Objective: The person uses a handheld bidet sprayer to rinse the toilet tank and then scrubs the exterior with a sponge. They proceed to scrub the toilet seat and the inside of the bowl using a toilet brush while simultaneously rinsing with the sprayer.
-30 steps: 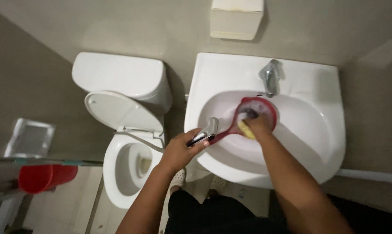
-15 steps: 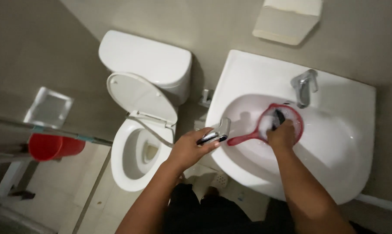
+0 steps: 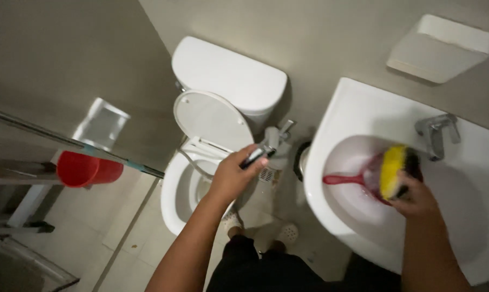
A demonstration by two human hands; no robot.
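Clearly, a yellow-and-black sponge [image 3: 394,171] covers the red scoop [image 3: 363,179].

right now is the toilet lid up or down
Up: the toilet lid stands raised against the tank, and the open bowl shows below it.

Both forearms reach forward; left hand [image 3: 232,176] and right hand [image 3: 416,196] each have fingers curled closed.

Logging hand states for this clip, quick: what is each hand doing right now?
Left hand: closed around a spray nozzle beside the toilet.
Right hand: closed on a yellow sponge, pressed against a red dipper in the sink.
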